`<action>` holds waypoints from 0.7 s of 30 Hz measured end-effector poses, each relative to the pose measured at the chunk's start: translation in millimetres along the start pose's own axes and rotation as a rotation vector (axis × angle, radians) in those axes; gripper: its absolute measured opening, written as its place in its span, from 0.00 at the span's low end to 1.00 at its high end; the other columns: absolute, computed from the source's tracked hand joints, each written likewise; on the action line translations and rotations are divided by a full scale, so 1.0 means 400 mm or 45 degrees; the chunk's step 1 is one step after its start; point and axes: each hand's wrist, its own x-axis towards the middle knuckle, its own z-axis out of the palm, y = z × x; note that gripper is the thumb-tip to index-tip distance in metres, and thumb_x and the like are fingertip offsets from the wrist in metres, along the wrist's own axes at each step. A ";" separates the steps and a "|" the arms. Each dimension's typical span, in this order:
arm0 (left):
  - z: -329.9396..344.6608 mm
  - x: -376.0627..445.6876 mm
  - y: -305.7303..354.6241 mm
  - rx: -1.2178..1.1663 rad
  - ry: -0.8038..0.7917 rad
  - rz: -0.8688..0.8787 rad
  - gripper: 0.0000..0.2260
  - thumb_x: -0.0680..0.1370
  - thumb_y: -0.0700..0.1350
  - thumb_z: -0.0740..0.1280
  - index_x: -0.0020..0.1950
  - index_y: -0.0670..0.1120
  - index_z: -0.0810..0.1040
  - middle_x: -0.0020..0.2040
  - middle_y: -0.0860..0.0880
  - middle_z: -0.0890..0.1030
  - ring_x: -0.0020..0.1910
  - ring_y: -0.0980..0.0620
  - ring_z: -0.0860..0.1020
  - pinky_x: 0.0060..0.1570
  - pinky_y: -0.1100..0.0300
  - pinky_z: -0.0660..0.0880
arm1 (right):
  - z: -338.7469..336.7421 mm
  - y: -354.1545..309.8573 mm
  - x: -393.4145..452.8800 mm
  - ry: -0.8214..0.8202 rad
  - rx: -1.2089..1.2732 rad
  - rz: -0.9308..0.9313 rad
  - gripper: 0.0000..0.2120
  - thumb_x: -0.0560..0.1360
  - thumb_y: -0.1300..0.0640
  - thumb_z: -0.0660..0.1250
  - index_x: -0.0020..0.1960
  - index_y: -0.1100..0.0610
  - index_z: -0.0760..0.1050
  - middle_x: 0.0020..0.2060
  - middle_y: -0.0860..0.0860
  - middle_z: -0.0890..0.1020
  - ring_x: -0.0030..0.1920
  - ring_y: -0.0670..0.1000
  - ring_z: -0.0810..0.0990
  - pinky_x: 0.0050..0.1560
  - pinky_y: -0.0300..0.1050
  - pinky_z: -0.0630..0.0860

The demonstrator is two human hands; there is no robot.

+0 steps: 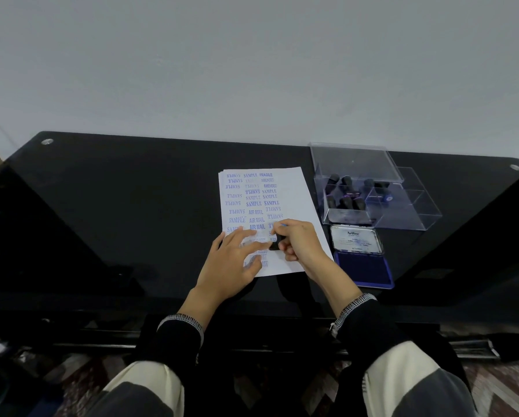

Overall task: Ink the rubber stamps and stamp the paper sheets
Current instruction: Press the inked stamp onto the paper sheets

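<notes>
Your clear box (372, 188) holds several black stamps (347, 203), beside the open ink pad (363, 266). Your right hand (297, 240) grips a stamp (274, 245) on the paper (294, 188); your left hand (232, 266) presses flat, fingers straight.

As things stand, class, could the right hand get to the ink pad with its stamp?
Probably yes: the right hand grips the stamp over the paper, and the open ink pad lies just beside it, nothing between.
</notes>
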 end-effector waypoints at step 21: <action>0.003 0.001 0.000 0.013 0.053 0.010 0.21 0.75 0.59 0.51 0.64 0.63 0.75 0.69 0.56 0.70 0.73 0.54 0.62 0.74 0.49 0.55 | -0.011 0.031 0.012 0.041 -1.448 -0.601 0.10 0.83 0.49 0.50 0.48 0.55 0.61 0.43 0.51 0.74 0.40 0.53 0.70 0.38 0.47 0.65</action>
